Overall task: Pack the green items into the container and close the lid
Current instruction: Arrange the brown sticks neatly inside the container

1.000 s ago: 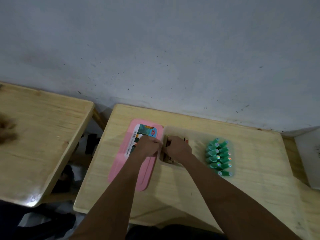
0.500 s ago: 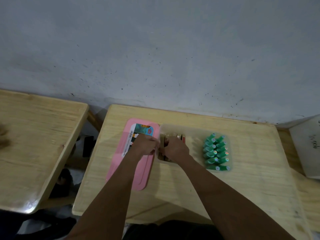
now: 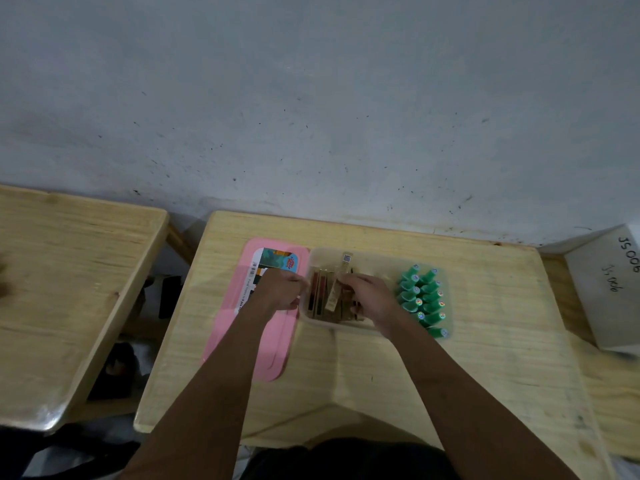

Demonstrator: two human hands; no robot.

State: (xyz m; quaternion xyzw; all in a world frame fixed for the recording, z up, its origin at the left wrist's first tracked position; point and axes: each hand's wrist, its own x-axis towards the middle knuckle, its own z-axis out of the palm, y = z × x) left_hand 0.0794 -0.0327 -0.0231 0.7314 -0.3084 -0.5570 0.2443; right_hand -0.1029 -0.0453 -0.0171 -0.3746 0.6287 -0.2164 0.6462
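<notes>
Head view, frame centre: translucent plastic container [image 3: 367, 257] on the pale wooden table [image 3: 485, 358], green capped tubes [image 3: 423, 299] packed at its right end. Right hand [image 3: 370, 299] pinches a tan sachet [image 3: 341, 285] inside; left hand [image 3: 278, 289] grips the container's left rim over the flat pink lid [image 3: 266, 344]. Bare wood lower down, grey wall [image 3: 311, 98] above

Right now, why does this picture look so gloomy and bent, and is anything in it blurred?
Head view: the light is dim and flat, so the wall looks grey; the wide lens bows the table edges; a glare patch sits on the left table's near corner; the white box at the right edge and the green items look slightly smeared, while the pink lid stays fairly sharp.
</notes>
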